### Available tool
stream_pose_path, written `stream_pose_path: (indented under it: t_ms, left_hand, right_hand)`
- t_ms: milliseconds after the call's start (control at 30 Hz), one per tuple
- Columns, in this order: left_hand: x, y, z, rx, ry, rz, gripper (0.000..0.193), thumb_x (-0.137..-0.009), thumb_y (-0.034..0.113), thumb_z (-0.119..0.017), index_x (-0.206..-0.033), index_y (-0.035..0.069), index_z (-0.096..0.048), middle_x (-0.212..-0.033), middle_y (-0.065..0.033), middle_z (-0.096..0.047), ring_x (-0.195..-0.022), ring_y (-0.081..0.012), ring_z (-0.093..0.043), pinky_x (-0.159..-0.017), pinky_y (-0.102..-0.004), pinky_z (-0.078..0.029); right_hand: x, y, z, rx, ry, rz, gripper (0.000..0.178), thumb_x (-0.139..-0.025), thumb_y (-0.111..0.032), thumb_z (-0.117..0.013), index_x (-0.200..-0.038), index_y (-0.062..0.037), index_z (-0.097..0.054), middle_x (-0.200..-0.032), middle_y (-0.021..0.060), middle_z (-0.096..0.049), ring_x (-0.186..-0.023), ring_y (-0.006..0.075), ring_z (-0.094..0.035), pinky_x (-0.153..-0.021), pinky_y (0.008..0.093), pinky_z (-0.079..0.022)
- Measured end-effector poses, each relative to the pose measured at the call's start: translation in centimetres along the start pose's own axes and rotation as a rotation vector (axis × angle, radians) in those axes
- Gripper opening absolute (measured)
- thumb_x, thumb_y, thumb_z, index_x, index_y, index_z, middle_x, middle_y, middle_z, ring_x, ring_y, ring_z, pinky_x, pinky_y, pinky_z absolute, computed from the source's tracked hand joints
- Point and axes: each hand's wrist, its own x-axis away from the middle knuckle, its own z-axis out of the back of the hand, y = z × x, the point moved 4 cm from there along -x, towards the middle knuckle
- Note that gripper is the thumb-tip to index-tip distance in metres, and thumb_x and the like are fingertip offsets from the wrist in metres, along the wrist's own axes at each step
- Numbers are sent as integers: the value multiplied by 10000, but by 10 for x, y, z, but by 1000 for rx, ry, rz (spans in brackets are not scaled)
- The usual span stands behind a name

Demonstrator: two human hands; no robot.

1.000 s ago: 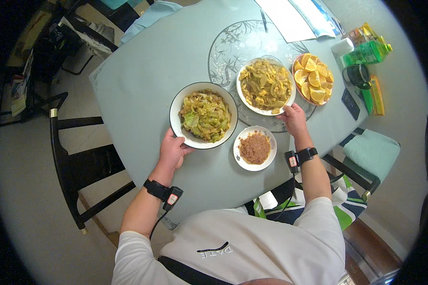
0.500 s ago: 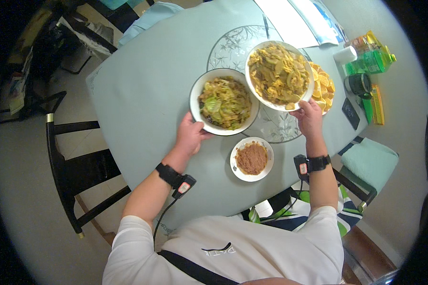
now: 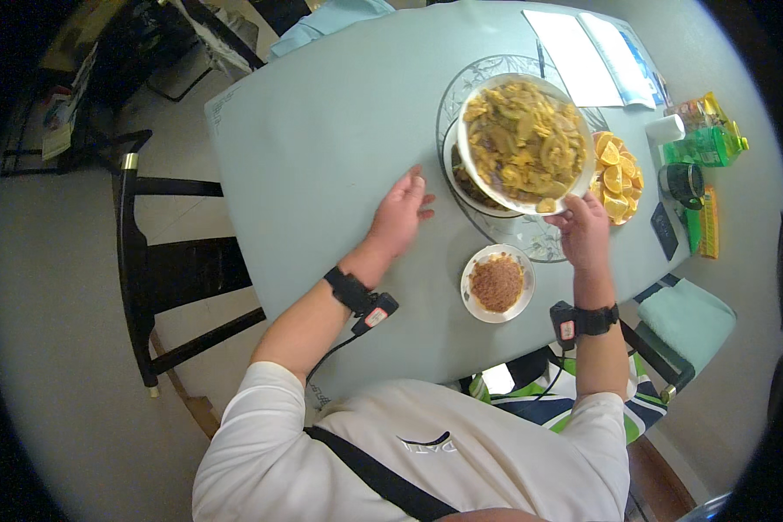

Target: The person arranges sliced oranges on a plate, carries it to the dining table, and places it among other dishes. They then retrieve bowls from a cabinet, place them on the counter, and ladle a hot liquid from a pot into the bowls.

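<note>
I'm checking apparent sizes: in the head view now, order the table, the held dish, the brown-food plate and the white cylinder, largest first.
1. Table
2. Held dish, probably enlarged by nearness to the camera
3. Brown-food plate
4. White cylinder

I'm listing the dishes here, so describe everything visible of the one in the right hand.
The white dish is round, ceramic-looking, smooth-rimmed and heaped with glossy yellowish cooked slices. The right hand holds its near right edge. It is over the patterned disc, hiding most of a white bowl; whether they touch is unclear.
</note>
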Motion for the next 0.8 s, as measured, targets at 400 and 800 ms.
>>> stream_pose_path:
  t_ms: [400,800]
  left_hand:
    - [54,50,108,142,32,-48,357,-977,103,-425,-1326,33,-422,-1158,-102,-589,-979,-181,-623,-833,-337,-544]
    - [-6,9,163,114,81,83,323,-925,59,-480,-1247,54,-505,-1120,-100,-604,-969,-205,-618,-819,-364,-537]
  right_hand:
    - [33,107,-158,-60,-171,-182,247,-887,-45,-472,-1114,44,-518,-1060,151,-636,-861,217,-661,-704,304,-574]
    - [0,192,-173,-115,-104,-400,232,-903,-16,-463,-1123,56,-477,-1083,162,-606,-885,222,-644,-751,312,-572]
